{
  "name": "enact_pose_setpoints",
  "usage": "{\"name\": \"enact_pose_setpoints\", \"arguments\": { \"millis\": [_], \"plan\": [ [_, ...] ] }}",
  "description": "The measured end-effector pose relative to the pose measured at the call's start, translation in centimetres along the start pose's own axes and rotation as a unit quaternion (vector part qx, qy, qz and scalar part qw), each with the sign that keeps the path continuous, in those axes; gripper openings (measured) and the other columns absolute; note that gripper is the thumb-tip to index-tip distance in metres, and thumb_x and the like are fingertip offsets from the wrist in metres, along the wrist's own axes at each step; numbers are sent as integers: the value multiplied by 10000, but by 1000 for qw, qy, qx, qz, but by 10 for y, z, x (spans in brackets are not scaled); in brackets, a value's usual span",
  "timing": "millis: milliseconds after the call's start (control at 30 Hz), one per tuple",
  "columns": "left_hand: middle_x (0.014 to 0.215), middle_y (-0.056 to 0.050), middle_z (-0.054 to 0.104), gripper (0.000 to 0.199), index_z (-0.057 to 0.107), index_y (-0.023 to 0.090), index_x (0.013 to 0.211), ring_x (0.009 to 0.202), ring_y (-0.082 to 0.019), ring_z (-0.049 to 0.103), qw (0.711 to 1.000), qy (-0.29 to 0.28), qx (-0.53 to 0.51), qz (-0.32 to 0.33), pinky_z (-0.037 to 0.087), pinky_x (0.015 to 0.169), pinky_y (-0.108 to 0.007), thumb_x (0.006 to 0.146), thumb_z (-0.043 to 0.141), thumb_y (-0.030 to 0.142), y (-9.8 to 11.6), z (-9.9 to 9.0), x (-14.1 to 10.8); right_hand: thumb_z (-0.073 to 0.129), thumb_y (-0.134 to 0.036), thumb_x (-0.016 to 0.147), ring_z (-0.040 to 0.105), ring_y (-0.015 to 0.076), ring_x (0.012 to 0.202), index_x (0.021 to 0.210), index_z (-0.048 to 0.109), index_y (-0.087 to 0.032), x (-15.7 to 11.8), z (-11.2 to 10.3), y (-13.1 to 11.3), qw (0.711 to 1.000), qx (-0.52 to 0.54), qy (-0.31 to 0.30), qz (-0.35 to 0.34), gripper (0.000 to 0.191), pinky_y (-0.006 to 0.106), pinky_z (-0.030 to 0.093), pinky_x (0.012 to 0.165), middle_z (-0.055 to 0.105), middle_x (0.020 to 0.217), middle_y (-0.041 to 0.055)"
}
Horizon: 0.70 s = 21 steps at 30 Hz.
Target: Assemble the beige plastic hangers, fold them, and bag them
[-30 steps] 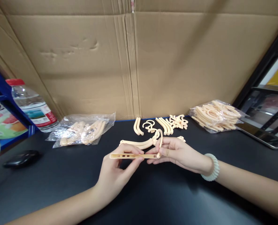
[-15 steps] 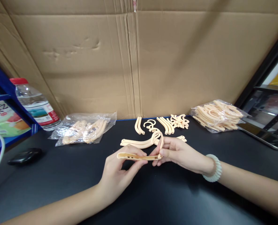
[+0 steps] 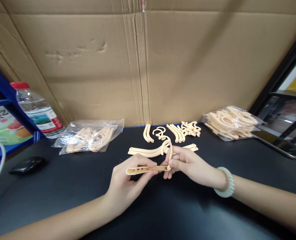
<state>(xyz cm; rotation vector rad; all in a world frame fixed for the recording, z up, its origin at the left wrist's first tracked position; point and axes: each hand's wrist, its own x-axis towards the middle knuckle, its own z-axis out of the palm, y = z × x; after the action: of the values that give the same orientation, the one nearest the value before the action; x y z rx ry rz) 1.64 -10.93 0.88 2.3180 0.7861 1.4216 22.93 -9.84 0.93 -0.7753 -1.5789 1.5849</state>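
Looks like super light stuff, tbh: the long, cream-coloured plastic strip with slots in its side [image 3: 135, 170] is probably stiff with a little flex, smooth but not too slippery. I'd grab it flat around the middle and go easy on the narrow end, since thin plastic could crack there. It's up in the air above the black worktop [image 3: 162, 213], pinched between thumb and fingers of the left hand [image 3: 128, 176]. The right hand [image 3: 190, 165] is closed on the curved cream plastic hook [image 3: 171, 150], right by the strip's end. Can't tell if those two are locked together. Looks-wise, the strip is hollow along the edge facing us, wider and rounded at the far-left tip, kinda matte.
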Motion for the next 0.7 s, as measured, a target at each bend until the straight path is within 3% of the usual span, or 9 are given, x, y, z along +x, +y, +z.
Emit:
{"name": "enact_pose_setpoints", "arguments": {
  "millis": [400, 700],
  "plan": [
    [764, -5, 691, 120, 641, 195, 851, 665, -137, 665, 1000, 1, -2, -9, 541, 608, -224, 795, 689, 99, 4, 1, 1, 517, -197, 868, 668, 140, 601, 803, 486, -193, -4, 12, 0, 992, -103, 59, -50, 72, 298, 562, 622, 634, 619, -17],
    [729, 4, 637, 72, 618, 191, 775, 588, -138, 669, 991, 16, -80, -107, 558, 539, -231, 816, 662, 151, 6, 5, -2, 521, -234, 884, 657, 139, 581, 806, 503, -194, -6, 16, 1, 984, -138, 88, -75, 90, 287, 550, 599, 635, 611, -13]
  ]
}}
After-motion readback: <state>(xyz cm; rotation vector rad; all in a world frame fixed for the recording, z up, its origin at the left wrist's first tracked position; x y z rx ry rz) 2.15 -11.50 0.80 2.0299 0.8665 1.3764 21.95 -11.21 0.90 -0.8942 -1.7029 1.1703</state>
